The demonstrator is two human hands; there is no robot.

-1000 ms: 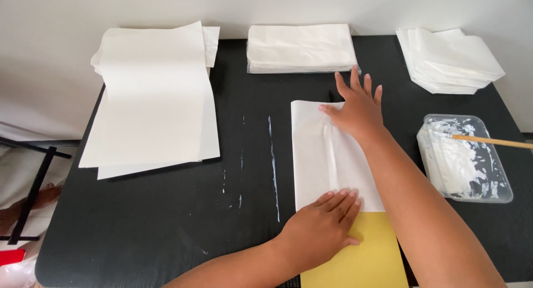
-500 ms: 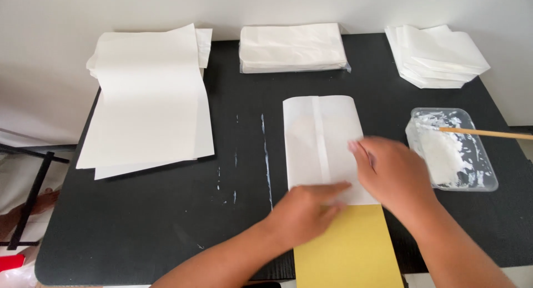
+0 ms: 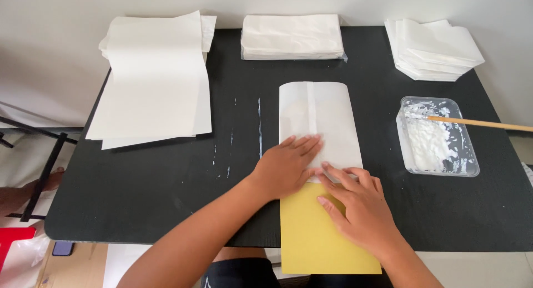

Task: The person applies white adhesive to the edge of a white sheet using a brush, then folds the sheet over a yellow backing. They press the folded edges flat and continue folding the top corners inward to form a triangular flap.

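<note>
A folded white paper sheet [image 3: 325,119] with a centre seam lies on the black table [image 3: 166,182], wrapped over a yellow card [image 3: 316,238] that sticks out past the table's front edge. My left hand [image 3: 288,166] rests flat on the lower left part of the white sheet. Beside it, my right hand [image 3: 355,207] lies on the yellow card with its fingertips at the sheet's bottom edge. Both hands press down with fingers spread and hold nothing.
A large stack of white sheets [image 3: 152,82] lies at the back left. A wrapped pack of white paper [image 3: 292,37] sits at the back centre, and folded white pieces [image 3: 436,48] at the back right. A clear tray of white paste [image 3: 438,137] with a wooden stick [image 3: 480,123] stands on the right.
My right hand has come down from the sheet's far end to its near edge on the yellow card. My left hand has stayed at the near end, shifting slightly.
</note>
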